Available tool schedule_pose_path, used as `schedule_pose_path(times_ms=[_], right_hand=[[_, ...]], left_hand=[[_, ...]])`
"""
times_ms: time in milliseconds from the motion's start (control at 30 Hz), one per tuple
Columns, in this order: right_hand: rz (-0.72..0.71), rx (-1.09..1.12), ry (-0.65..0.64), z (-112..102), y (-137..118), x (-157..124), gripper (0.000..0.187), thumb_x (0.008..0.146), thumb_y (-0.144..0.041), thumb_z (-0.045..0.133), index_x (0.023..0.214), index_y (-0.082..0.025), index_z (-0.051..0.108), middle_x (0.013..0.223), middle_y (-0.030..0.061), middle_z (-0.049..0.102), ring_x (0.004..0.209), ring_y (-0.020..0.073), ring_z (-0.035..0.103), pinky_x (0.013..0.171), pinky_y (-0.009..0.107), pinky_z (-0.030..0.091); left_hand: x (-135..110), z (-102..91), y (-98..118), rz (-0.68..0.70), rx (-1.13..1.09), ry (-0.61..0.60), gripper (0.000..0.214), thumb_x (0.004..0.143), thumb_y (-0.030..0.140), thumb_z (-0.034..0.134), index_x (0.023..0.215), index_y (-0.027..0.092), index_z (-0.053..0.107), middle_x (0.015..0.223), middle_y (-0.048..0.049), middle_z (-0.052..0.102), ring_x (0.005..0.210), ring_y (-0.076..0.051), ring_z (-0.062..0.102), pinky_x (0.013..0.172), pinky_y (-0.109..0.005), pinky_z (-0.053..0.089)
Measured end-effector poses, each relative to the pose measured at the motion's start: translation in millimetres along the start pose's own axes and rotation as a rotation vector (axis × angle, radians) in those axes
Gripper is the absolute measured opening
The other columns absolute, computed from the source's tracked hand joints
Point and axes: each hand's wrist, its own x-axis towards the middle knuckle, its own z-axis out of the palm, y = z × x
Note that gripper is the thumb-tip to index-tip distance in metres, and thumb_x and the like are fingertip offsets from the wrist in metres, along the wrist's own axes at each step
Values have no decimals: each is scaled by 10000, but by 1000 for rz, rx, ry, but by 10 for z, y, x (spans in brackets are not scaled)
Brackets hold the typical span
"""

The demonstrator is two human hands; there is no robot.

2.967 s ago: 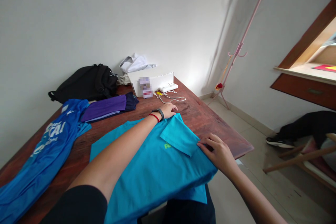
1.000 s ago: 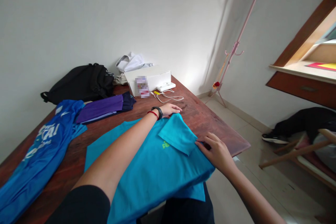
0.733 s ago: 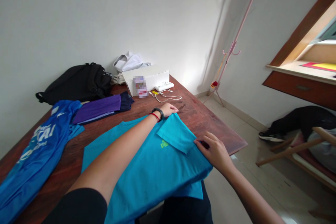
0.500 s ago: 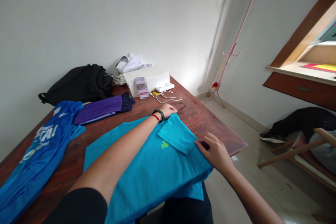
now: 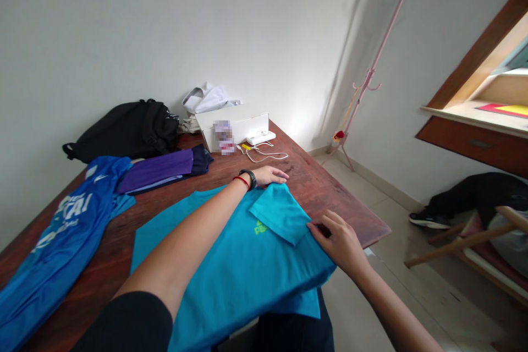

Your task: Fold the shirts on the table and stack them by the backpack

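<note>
A teal T-shirt [image 5: 231, 264] lies spread over the near part of the wooden table, its lower part hanging off the front edge. One sleeve [image 5: 280, 212] is folded inward over the chest, partly covering a yellow-green print. My left hand [image 5: 270, 176], with a dark band and a red cord at the wrist, rests at the shirt's far edge, fingers stretched out and loosely together. At the right edge, by the sleeve's fold, my right hand [image 5: 336, 236] pinches the T-shirt between thumb and fingers. My left forearm crosses above the shirt and hides some of it.
On the wooden table [image 5: 330, 192] lie a blue printed jersey [image 5: 70, 231], folded purple clothing [image 5: 157, 170], a black backpack [image 5: 124, 132], a white box [image 5: 231, 118] and a white cable [image 5: 270, 157]. A pink coat stand [image 5: 388, 33] rises beyond. A wooden chair [image 5: 462, 236] and another person's leg [image 5: 466, 195] are at right.
My left hand has loosened its pinch at the shirt's far edge and stretched its fingers out to the right. My right hand keeps its grip in about the same place.
</note>
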Motion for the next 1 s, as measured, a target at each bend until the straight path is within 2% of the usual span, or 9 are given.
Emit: schedule_pose_path(times_ms=[167, 300, 400, 500, 633, 700, 800, 867, 1000], right_hand=[[0, 15, -11, -9, -6, -2, 265, 990, -391, 527, 846, -220, 669, 805, 46, 613, 773, 196, 604, 714, 309, 478], [-10, 6, -10, -19, -15, -3, 275, 992, -399, 520, 833, -223, 660, 798, 49, 612, 771, 199, 603, 708, 309, 477], [-24, -8, -10, -26, -20, -3, 283, 989, -411, 524, 823, -226, 657, 782, 48, 611, 751, 196, 597, 692, 306, 476], [-33, -8, -9, -29, -21, -2, 290, 987, -421, 527, 816, -225, 654, 772, 45, 605, 743, 195, 594, 685, 303, 474], [-33, -7, 0, -19, -18, -4, 285, 988, -413, 534, 800, -221, 630, 768, 39, 592, 740, 192, 591, 689, 301, 465], [-25, -16, 13, -8, -17, -6, 300, 992, -408, 527, 771, -221, 606, 755, 36, 584, 724, 189, 585, 680, 301, 458], [6, -34, 35, 6, -13, -10, 318, 999, -410, 507, 752, -224, 583, 746, 35, 585, 707, 188, 580, 666, 303, 454], [17, -28, 36, 8, -9, -12, 294, 996, -412, 508, 793, -225, 608, 760, 36, 601, 720, 189, 590, 674, 303, 463], [21, 7, 16, -8, 6, -7, 256, 983, -408, 525, 852, -225, 647, 797, 44, 630, 754, 195, 611, 700, 307, 487]], left_hand=[[7, 49, -21, 46, 57, 73, 569, 727, 578, 800, 1166, 220, 744, 787, -27, 730, 494, -83, 495, 472, -218, 389], [56, 87, -17, 90, 184, 184, 413, 775, 452, 798, 1078, 173, 764, 767, -31, 726, 571, -126, 581, 575, -254, 488], [78, 131, -5, 151, 312, 289, 282, 814, 319, 770, 1043, 157, 752, 879, -48, 736, 779, -172, 659, 754, -278, 534], [15, 203, 19, 210, 445, 399, 270, 860, 295, 714, 1100, 170, 721, 1008, -71, 715, 963, -223, 659, 916, -346, 512], [-229, 417, 66, 314, 578, 498, 375, 952, 323, 590, 1306, 201, 614, 1402, -116, 545, 1272, -278, 534, 1115, -420, 380], [-382, 576, 63, 425, 669, 451, 398, 992, 338, 521, 1371, 224, 567, 1509, -94, 464, 1380, -262, 444, 1174, -398, 311], [-574, 808, -9, 586, 867, 280, 481, 1034, 395, 421, 1479, 216, 458, 1579, -101, 400, 1466, -262, 341, 1198, -429, 274], [-649, 910, -87, 549, 923, 212, 561, 1028, 479, 409, 1529, 229, 391, 1618, -109, 333, 1506, -302, 254, 1207, -500, 230], [-675, 964, -204, 432, 914, 196, 609, 983, 628, 403, 1534, 370, 374, 1670, -72, 181, 1528, -383, 120, 1185, -655, 121]])
